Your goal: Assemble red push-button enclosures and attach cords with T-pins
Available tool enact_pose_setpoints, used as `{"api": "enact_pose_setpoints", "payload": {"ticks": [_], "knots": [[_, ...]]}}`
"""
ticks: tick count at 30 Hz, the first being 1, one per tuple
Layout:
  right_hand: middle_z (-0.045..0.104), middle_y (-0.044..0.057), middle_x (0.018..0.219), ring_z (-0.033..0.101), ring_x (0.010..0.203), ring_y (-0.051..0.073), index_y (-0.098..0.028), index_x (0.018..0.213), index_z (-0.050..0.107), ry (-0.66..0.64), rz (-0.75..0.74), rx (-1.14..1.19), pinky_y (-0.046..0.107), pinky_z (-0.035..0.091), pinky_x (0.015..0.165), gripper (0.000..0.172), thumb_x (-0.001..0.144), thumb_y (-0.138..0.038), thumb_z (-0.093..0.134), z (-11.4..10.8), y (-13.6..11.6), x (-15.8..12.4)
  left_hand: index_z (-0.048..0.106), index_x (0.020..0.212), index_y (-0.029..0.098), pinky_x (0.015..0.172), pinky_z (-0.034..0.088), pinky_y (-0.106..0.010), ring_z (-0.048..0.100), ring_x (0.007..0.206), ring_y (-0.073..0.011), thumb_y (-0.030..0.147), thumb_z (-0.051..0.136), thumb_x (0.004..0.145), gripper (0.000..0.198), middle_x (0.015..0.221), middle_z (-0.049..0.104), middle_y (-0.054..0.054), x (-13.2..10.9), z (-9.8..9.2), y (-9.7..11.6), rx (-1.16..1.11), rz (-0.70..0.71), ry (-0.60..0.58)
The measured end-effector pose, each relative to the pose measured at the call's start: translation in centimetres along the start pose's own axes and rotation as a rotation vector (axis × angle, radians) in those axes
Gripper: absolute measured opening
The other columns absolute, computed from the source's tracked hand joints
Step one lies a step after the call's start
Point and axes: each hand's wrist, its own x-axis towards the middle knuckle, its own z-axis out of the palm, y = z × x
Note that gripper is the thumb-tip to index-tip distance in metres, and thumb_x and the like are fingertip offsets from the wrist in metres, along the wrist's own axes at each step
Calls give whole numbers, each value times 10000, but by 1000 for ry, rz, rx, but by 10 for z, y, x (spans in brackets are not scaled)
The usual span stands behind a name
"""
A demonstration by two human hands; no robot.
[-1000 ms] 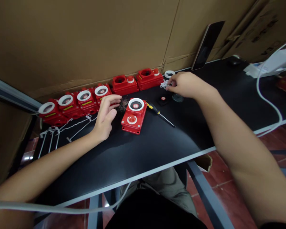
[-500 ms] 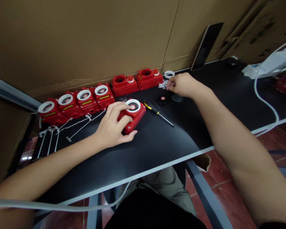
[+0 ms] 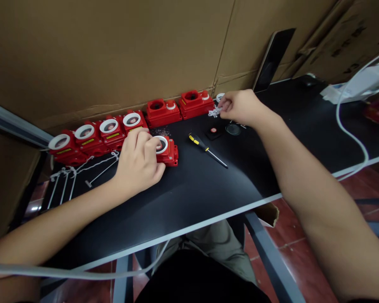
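Note:
My left hand (image 3: pixel 139 158) is closed around a red call-point-like box (image 3: pixel 172 156) with a white ring, which rests on the black table. Part of that box is hidden under my fingers. My right hand (image 3: pixel 240 107) is pinched at a small heap of tangled white pieces (image 3: pixel 213 112); whatever sits between the fingertips is too small to make out. Just behind those fingers a white ring (image 3: pixel 220 97) is partly covered. Below them lie a clear round disc (image 3: pixel 233 129) and a black square piece (image 3: pixel 212 132) with a red-and-white mark.
A black-and-yellow screwdriver (image 3: pixel 198 142) lies between my hands. Several red boxes with white rings (image 3: pixel 109 126) stand at the left, beside corded small hammers (image 3: pixel 101 173). Two ringless red boxes (image 3: pixel 194 105) line the cardboard wall (image 3: pixel 129 50). A phone (image 3: pixel 273 59) leans there.
My left hand has slid the red box left, away from the screwdriver, and turned it. My right hand has shifted slightly left and closer to the white pieces, now covering part of the loose ring.

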Motion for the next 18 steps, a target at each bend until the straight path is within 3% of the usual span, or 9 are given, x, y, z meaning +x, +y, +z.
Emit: {"api": "enact_pose_setpoints", "payload": {"ticks": [4,7,11,18], "knots": [[873,116,1050,804,1002,295,-186,1116,836,9,-55,-1,489,631,1081,235,904,-142,745,6,-6,5,469,1520,332,1121,566,-795,648,1474,-544,95,782,788,831,1414,639,-174,-8,6,5,-14,109,78],[865,135,989,822,1035,350,-193,1024,850,-9,-67,-16,548,644,1101,202,893,-111,719,17,-8,10,503,1472,355,1096,602,-754,684,1463,-498,82,788,802,778,1446,647,-152,-13,10,6,-40,184,103],[866,160,969,828,1105,402,-205,1012,871,5,-56,-36,614,636,1151,210,924,-120,700,28,-10,15,501,1461,324,1069,612,-720,711,1421,-477,97,764,840,712,1396,675,-165,-11,13,5,-47,168,97],[876,156,953,852,1022,332,-124,961,860,51,-6,-6,477,645,1089,175,884,-45,724,6,-15,7,529,1462,281,1087,603,-679,723,1403,-462,89,735,833,689,1402,709,-179,-9,17,3,-64,182,127]]}}
